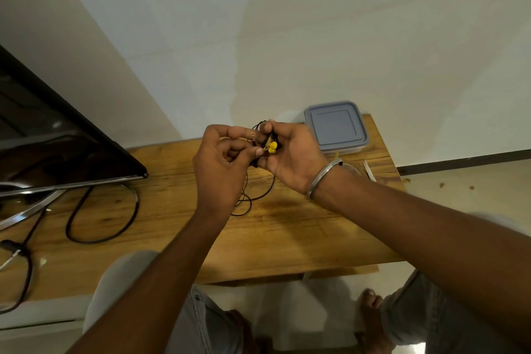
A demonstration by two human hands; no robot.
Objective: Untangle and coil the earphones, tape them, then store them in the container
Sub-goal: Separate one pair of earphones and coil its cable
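Black earphones with yellow ear tips [272,146] are held up between both hands above the wooden table [287,233]. My right hand [290,152] grips the bundled cord and the yellow tips between thumb and fingers. My left hand [221,164] pinches the cord beside them, close to the metal plug. Loose loops of the black cord [244,201] hang down under the hands onto the table. The container [336,126], clear with a grey-blue lid on it, stands at the table's far right corner. A tape roll [352,168] lies partly hidden behind my right wrist.
A dark monitor [57,146] with a metal stand occupies the table's left side, and a thick black cable [100,215] loops in front of it. A white strip [369,171] lies near the table's right edge. My knees show below the front edge.
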